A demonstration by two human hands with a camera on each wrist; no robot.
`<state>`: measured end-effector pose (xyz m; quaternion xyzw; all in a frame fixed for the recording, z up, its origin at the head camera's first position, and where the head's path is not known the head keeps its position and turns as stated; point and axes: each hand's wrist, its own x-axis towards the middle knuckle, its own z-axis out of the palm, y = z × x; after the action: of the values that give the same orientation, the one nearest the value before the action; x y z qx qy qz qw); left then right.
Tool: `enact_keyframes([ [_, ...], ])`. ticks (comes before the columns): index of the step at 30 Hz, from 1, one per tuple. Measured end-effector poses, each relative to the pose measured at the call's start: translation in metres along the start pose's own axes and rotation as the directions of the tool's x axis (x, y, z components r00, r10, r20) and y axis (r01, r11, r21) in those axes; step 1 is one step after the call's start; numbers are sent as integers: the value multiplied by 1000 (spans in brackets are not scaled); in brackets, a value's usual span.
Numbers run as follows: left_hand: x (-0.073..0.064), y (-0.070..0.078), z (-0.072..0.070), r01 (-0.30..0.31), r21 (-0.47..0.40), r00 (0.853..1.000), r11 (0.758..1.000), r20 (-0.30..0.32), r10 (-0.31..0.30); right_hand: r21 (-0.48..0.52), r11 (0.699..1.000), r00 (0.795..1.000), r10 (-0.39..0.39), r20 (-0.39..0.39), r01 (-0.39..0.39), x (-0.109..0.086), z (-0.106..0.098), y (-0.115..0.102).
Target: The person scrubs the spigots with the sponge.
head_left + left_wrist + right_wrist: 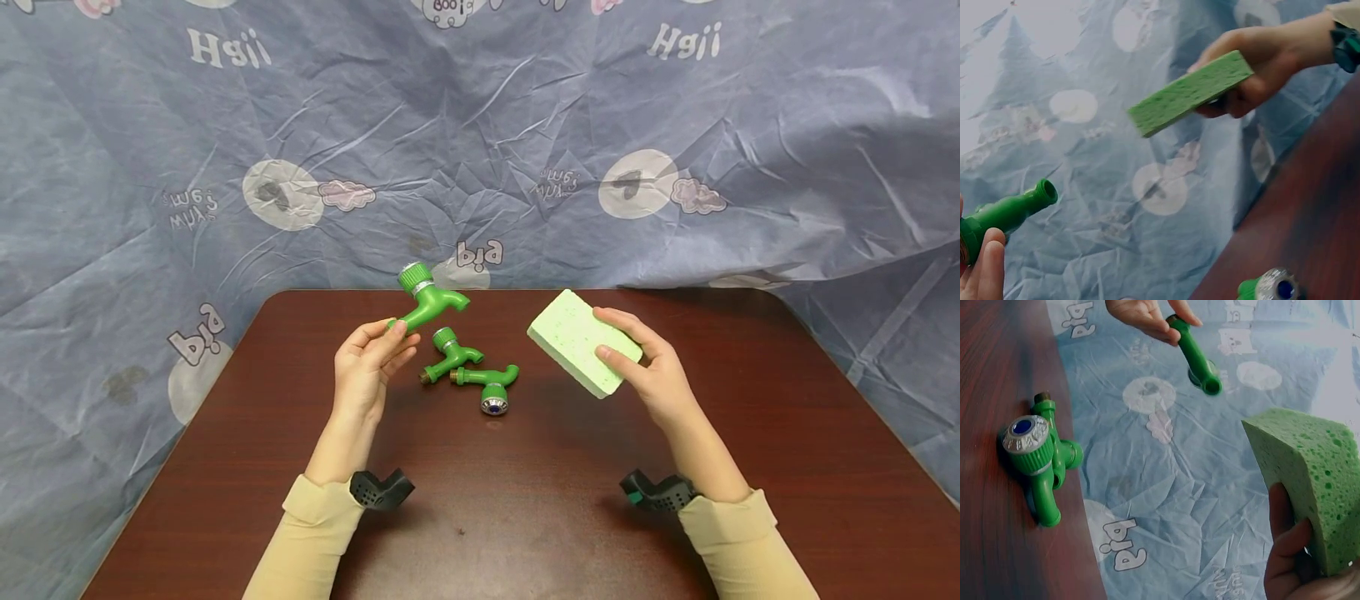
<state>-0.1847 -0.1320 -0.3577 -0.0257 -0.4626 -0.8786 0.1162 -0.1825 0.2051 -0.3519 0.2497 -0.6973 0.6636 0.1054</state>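
Observation:
My left hand (363, 367) pinches a green faucet (427, 304) by its threaded inlet end, raised above the table, with its spout pointing right. In the left wrist view the same faucet (1016, 209) shows its open spout. My right hand (652, 367) grips a light green sponge (581, 342) between thumb and fingers, also off the table; its pores show in the right wrist view on the sponge (1329, 481). The faucet and sponge are apart. Two more green faucets lie close together on the table: one farther back (452, 354), one nearer (491, 379) with its knob towards me.
A dark reddish-brown table (525, 500) spreads under both hands. Behind it hangs a wrinkled blue-grey cloth (480, 150) printed with letters and pale circles. Black wrist devices sit on the left wrist (381, 490) and right wrist (660, 492).

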Motion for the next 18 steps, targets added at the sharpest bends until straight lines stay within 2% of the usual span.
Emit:
enact_keyframes([
  [3, 6, 2, -9, 11, 22, 1000, 1000, -18, -11, 63, 997, 997, 47, -69, -43, 1, -3, 3],
  [6, 11, 1, -17, 28, 43, 999, 999, -43, -26, 130, 988, 990, 94, -105, -80, 2, -6, 7],
  [14, 22, -10, -34, 86, 50, 983, 995, -169, -77, 195, 971, 981, 159, -111, -136, 3, -16, 23],
  [18, 27, -18, -44, 107, 65, 974, 992, -208, -92, 227, 958, 977, 195, -81, -173, 3, -23, 33],
])
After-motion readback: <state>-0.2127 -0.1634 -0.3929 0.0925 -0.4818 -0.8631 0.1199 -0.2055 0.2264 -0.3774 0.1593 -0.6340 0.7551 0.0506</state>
